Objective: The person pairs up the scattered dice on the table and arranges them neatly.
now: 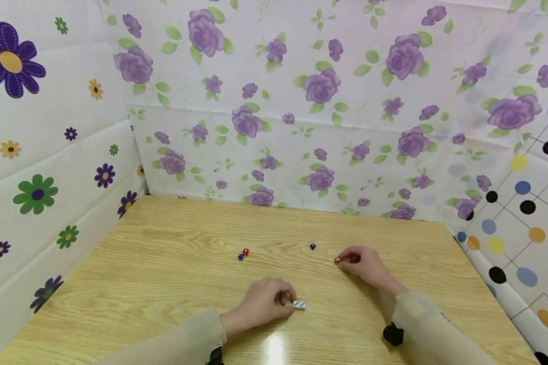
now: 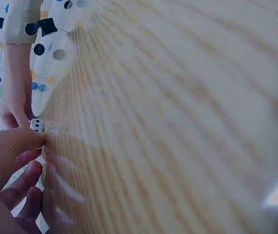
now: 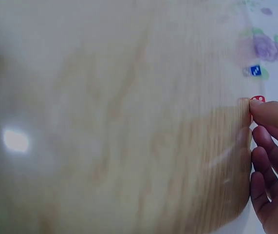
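Observation:
Two white dice (image 1: pixel 299 305) with dark pips sit side by side on the wooden table. My left hand (image 1: pixel 266 303) is at their left end, thumb and index finger pinching the nearer white die (image 2: pixel 37 125). Farther right, my right hand (image 1: pixel 364 264) pinches a red die (image 1: pixel 337 260) with white pips between thumb and index finger. In the right wrist view the thumb covers much of that red die (image 3: pixel 258 99). A blue die (image 1: pixel 312 247) lies a little to the left of and beyond my right hand.
Another red die (image 1: pixel 245 251) and a blue die (image 1: pixel 240 257) lie close together left of centre on the wooden table (image 1: pixel 178 253). Flower-patterned cloth (image 1: pixel 274 142) stands behind the table's far edge; patterned sheets also hang at both sides.

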### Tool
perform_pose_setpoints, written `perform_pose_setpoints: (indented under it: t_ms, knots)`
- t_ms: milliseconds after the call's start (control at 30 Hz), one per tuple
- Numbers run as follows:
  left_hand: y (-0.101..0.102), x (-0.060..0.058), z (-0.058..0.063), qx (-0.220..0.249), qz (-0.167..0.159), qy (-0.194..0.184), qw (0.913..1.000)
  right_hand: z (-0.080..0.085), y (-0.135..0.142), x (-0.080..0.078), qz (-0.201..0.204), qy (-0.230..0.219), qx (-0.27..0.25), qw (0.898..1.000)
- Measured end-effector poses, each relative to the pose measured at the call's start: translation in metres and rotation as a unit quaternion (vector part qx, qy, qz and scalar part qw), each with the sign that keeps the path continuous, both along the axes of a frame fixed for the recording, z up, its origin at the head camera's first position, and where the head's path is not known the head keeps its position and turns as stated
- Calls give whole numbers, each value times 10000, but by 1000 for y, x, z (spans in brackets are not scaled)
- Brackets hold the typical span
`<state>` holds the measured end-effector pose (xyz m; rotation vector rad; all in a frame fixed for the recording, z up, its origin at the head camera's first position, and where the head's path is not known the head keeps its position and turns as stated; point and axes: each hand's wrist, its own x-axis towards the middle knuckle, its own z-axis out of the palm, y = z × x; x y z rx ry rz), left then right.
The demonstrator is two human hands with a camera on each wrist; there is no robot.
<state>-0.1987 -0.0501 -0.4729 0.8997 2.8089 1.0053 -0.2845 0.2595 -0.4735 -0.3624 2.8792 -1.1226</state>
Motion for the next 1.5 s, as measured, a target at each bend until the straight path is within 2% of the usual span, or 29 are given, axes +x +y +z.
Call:
perform_pose_setpoints:
  t_ms: [400, 633, 1000, 1300, 1500]
  knots:
    - [0, 1, 2, -24, 40, -92, 9999, 0, -18, 13, 226, 187, -108, 9995]
    - [1, 0, 1, 26, 25, -88, 10000, 0, -28, 20, 121, 98, -48, 9999]
    - [1, -2, 0, 16, 95, -182, 9998, 0, -46, 33, 262, 8, -116, 9996]
    - [0, -1, 0, 71, 52, -161, 9998, -2, -53, 36, 341, 118, -30, 9993]
    - [0, 0, 2, 75, 43, -136, 9999, -3, -60, 41, 439, 50, -180, 9989]
